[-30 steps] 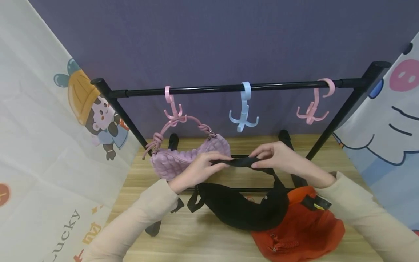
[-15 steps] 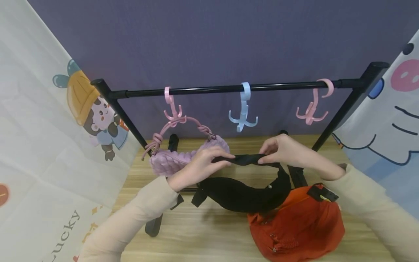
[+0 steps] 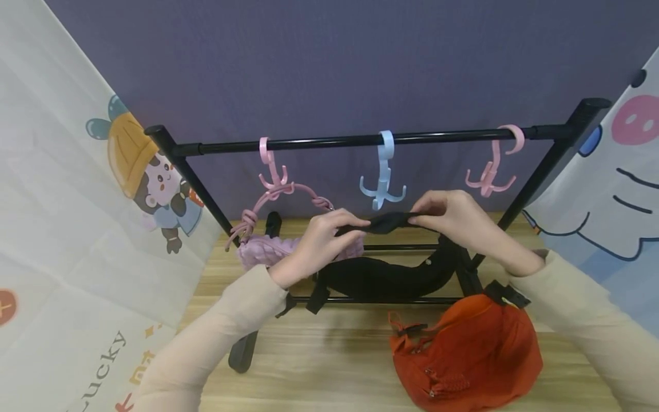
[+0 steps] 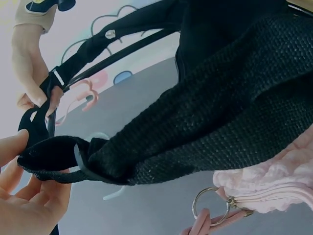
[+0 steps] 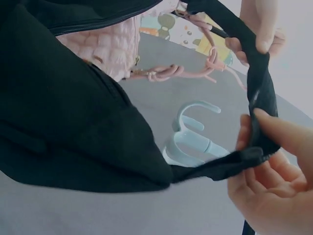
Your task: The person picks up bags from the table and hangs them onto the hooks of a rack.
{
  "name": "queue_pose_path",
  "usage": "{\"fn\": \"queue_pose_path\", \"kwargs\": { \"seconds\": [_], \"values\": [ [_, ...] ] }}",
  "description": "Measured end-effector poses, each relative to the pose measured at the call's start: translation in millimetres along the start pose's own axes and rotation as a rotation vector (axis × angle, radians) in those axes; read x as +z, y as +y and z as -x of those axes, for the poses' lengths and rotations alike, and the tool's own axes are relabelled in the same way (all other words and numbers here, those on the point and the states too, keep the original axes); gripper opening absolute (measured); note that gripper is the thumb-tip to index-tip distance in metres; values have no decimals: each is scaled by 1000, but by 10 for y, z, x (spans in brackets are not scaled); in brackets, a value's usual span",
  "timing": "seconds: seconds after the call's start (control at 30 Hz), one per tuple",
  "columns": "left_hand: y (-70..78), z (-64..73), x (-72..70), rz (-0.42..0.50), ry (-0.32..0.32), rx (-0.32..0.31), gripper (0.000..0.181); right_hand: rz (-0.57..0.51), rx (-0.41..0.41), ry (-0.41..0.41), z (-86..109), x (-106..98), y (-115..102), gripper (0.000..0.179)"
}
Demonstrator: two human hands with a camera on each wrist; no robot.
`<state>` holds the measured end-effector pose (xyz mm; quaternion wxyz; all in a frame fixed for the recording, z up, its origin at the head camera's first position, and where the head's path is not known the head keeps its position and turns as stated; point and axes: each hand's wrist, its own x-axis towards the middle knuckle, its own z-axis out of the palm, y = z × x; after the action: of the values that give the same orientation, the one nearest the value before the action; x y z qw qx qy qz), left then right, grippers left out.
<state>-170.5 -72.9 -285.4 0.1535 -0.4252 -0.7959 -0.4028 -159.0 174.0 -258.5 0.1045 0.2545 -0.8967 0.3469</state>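
My left hand [image 3: 325, 239] and right hand [image 3: 457, 222] each pinch the strap [image 3: 389, 222] of a black shoulder bag [image 3: 386, 278], thumbs below and fingers above. The strap stretches twisted between them, just below the light blue hook [image 3: 383, 182]. Beneath it hangs the bag's curved body, in front of the rack's lower bars. In the left wrist view the woven strap end [image 4: 161, 132] runs from the left fingers to the bag. The right wrist view shows the strap [image 5: 261, 93] bunched in the right fingers, with the blue hook [image 5: 190, 137] behind.
A purple quilted bag [image 3: 268, 250] hangs by its knotted handle from the left pink hook [image 3: 273, 171]. Another pink hook [image 3: 491, 171] hangs at the right of the black rail [image 3: 324, 141]. An orange-red bag [image 3: 468, 355] lies on the wooden floor [image 3: 309, 366].
Both hands have raised the black bag toward the rail and blue hook, and the right hand has moved slightly right. The bag's body has come clear of the orange-red bag in the head view.
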Motion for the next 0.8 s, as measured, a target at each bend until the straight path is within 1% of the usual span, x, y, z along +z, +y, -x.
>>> {"fn": "queue_pose_path", "kwargs": {
  "seconds": [0.13,0.3,0.57,0.8],
  "values": [
    [4,-58,-1,11,35,-9,16,52,-59,108,-50,-6,6,9],
    [-1,-119,3,8,77,-35,17,80,-82,195,-126,-15,17,12],
    [-32,-224,-3,27,98,-94,18,69,-69,252,-250,-62,66,13],
    [-70,-292,13,-4,122,-125,19,65,-45,277,-354,-83,98,10]
  ]
}}
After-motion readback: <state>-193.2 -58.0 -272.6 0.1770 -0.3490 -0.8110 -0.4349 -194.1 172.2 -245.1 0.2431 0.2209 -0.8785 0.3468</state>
